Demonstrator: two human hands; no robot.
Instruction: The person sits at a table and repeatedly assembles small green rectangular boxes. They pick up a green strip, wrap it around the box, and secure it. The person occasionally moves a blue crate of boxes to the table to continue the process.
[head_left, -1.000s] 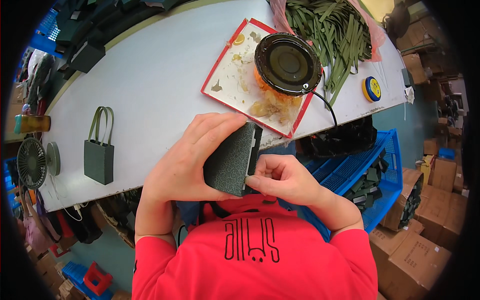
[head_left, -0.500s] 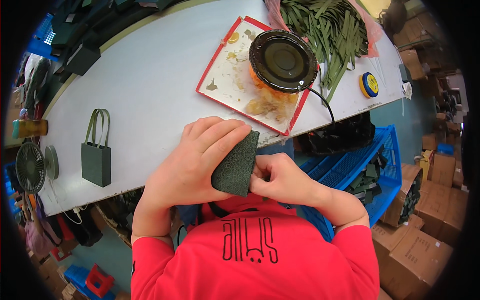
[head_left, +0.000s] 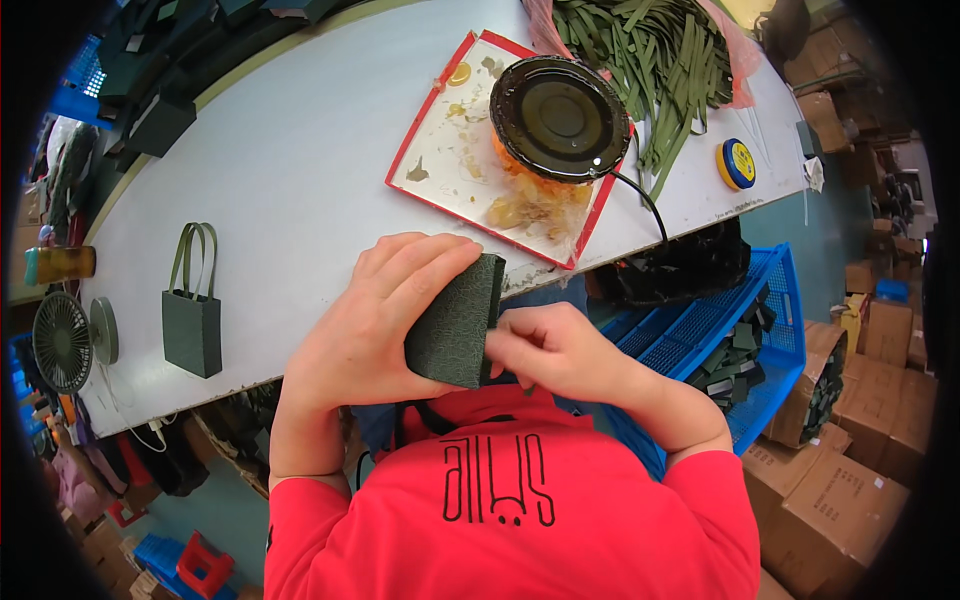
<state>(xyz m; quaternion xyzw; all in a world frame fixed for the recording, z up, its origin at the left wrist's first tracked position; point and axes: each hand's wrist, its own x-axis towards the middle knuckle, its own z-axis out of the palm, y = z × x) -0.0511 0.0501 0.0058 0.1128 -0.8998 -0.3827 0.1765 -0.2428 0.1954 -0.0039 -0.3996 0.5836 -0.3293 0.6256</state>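
A small dark green paper gift bag [head_left: 450, 325] with a patterned surface is in my left hand [head_left: 375, 325], which is closed around it, fingers over the far side and thumb beneath. The bag is tilted, with its narrow open-looking side turned to the right. At that side my right hand [head_left: 555, 350] has its fingers curled together, the tips slightly blurred against the edge. What they pinch, if anything, is hidden. On the table to the left stands a similar green bag [head_left: 192, 330] with two upright strap handles.
A dark round pot [head_left: 562, 118] stands on a red-rimmed, stained white tray [head_left: 425, 155], its cord crossing the table edge. Green straps [head_left: 670, 70] heap behind it, near a yellow-blue round tin [head_left: 738, 164]. A fan [head_left: 62, 342] is far left; a blue crate [head_left: 770, 350] holds green pieces.
The green bag has shifted a little left and turned, showing more of its narrow side. My right fingertips have drawn slightly back along its edge.
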